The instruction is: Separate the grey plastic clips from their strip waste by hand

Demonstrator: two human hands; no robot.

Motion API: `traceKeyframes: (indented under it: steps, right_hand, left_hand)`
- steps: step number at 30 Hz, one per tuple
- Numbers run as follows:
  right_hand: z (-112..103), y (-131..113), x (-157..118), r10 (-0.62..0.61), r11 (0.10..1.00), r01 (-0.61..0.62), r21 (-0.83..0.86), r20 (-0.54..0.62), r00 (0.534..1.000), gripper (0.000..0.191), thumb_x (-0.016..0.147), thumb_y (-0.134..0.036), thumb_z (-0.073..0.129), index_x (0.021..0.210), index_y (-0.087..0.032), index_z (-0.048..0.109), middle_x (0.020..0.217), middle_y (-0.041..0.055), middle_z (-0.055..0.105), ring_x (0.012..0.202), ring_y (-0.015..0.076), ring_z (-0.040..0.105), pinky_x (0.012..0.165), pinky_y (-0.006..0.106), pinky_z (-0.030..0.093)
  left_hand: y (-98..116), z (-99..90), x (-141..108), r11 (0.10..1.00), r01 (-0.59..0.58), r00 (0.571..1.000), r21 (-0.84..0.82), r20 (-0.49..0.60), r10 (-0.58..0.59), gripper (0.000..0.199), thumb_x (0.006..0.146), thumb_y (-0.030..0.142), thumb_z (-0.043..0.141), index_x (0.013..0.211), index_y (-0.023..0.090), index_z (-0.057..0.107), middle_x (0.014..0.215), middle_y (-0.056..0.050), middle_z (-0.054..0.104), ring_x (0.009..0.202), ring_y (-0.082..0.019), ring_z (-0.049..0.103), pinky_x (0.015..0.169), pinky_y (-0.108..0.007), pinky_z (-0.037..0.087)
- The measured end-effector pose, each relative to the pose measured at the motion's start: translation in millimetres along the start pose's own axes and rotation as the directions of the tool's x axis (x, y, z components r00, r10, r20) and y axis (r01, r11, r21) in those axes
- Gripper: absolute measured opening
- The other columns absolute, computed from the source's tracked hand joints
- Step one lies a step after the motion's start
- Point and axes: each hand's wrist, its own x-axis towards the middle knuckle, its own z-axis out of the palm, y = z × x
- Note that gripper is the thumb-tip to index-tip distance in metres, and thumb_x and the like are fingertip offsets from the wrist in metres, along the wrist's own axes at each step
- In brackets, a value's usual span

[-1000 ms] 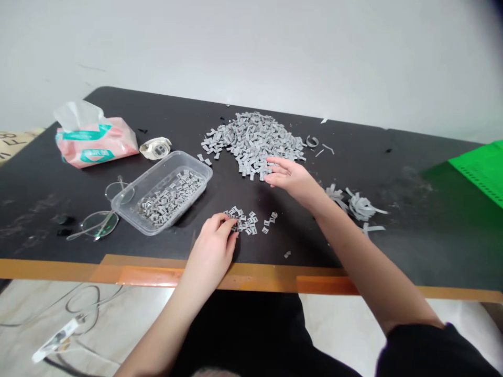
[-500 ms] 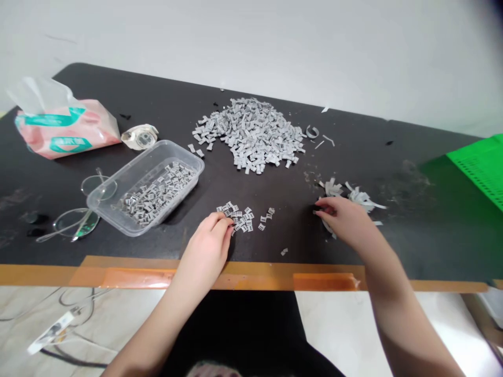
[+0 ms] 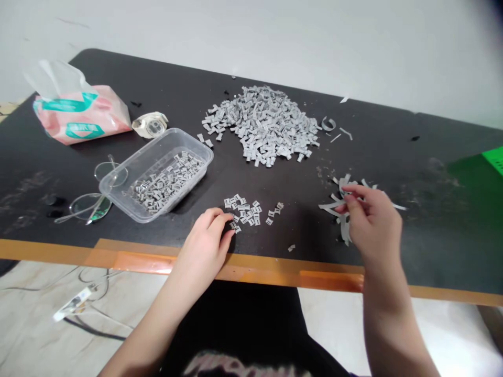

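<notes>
My left hand rests low on the dark table, fingers curled, thumb and forefinger closed about a small metal clip at the near left edge of a loose group of metal clips. Over a bunch of pale grey strips is my right hand, its thumb and forefinger pinched together on a grey strip; the fingers hide part of it. To the left stands a clear plastic tub, partly filled with more clips. A large heap of folded grey pieces lies farther back.
A pink tissue pack and a roll of tape are at the back left. Eyeglasses lie beside the tub. A green basket shows at the right edge. Orange-brown tape runs along the table's front edge.
My right hand has moved from the left side of the strips to above them, and its fingers have closed. My left hand stays by the clips. The camera view has shifted slightly.
</notes>
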Motion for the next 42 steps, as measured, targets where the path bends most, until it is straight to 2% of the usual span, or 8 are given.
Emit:
traceKeyframes:
  steps: [11,15,19,28,30,33,37,42]
  right_hand:
    - [22.4,-60.5,-51.8,-0.175,0.825,-0.049,0.563,0.336,0.926,0.017,0.093,-0.015,0.055,0.093,-0.021,0.071,0.1,0.006,0.068,0.074,0.0134,0.067,0.07,0.029,0.059]
    - [34.5,-69.0,-63.3,-0.207,0.802,-0.1,0.589,0.431,0.878,0.031,0.091,-0.007,0.047,0.086,-0.021,0.075,0.096,0.0051,0.071,0.076,0.0129,0.065,0.071,0.029,0.057]
    - [40.9,-72.5,-66.4,-0.159,0.762,-0.242,0.6,0.536,0.829,0.021,0.087,-0.013,0.058,0.089,-0.022,0.078,0.101,0.005,0.072,0.087,0.0149,0.069,0.079,0.03,0.058]
    - [46.5,-79.3,-72.6,-0.077,0.786,-0.275,0.553,0.529,0.845,0.005,0.086,-0.018,0.066,0.085,-0.02,0.071,0.075,0.0005,0.071,0.07,0.0147,0.066,0.067,0.028,0.052]
    - [45.6,-82.3,-74.1,-0.09,0.738,-0.312,0.598,0.545,0.833,0.003,0.088,-0.021,0.066,0.085,-0.02,0.066,0.073,-0.0001,0.069,0.071,0.0147,0.067,0.069,0.028,0.052]
    - [44.7,-87.3,-75.8,-0.157,0.681,-0.302,0.667,0.536,0.83,0.002,0.088,-0.021,0.066,0.087,-0.02,0.064,0.085,0.0022,0.071,0.081,0.0159,0.069,0.074,0.029,0.053]
    - [45.1,-94.1,-77.4,-0.247,0.684,-0.205,0.7,0.488,0.837,0.011,0.091,-0.017,0.062,0.1,-0.021,0.068,0.087,0.0016,0.072,0.073,0.0135,0.066,0.069,0.028,0.052]
    - [40.3,-100.6,-76.6,-0.255,0.736,-0.087,0.671,0.394,0.883,0.009,0.094,-0.021,0.065,0.09,-0.02,0.073,0.082,0.0006,0.075,0.072,0.0128,0.066,0.068,0.026,0.051]
  left_hand:
    - [14.3,-5.7,-1.2,0.992,-0.063,0.994,0.108,0.099,0.052,0.017,0.097,0.022,0.054,0.11,0.016,0.063,0.111,-0.012,0.065,0.104,-0.029,0.063,0.089,-0.045,0.049]
    - [11.4,-2.8,2.8,0.983,-0.075,0.993,0.165,0.105,0.058,0.016,0.096,0.019,0.054,0.108,0.015,0.065,0.109,-0.012,0.066,0.099,-0.028,0.063,0.085,-0.043,0.047]
    - [10.5,-1.1,5.0,0.985,-0.083,0.992,0.151,0.111,0.067,0.01,0.096,0.02,0.056,0.102,0.017,0.063,0.106,-0.01,0.067,0.099,-0.027,0.062,0.084,-0.041,0.046]
    - [20.6,-6.2,1.0,0.988,-0.013,0.994,-0.153,0.108,0.03,0.008,0.094,0.019,0.058,0.09,0.019,0.065,0.099,-0.005,0.072,0.1,-0.024,0.063,0.089,-0.04,0.044]
    - [24.3,-9.7,-3.2,0.921,0.102,0.993,-0.376,0.1,-0.069,0.007,0.093,0.023,0.061,0.089,0.02,0.066,0.094,-0.004,0.072,0.092,-0.02,0.065,0.085,-0.036,0.048]
    - [31.2,-12.8,-10.2,0.663,0.264,0.964,-0.7,0.173,-0.201,0.006,0.091,0.025,0.066,0.088,0.019,0.067,0.089,-0.003,0.072,0.081,-0.016,0.067,0.075,-0.028,0.052]
    - [39.6,-11.2,-15.7,0.362,0.32,0.937,-0.875,0.237,-0.257,0.003,0.088,0.02,0.07,0.087,0.019,0.068,0.079,0.001,0.07,0.074,-0.01,0.066,0.071,-0.02,0.053]
    - [45.1,-8.5,-17.1,0.348,0.284,0.936,-0.893,0.18,-0.301,0.003,0.09,0.018,0.069,0.088,0.019,0.068,0.081,0.001,0.07,0.074,-0.008,0.065,0.07,-0.016,0.053]
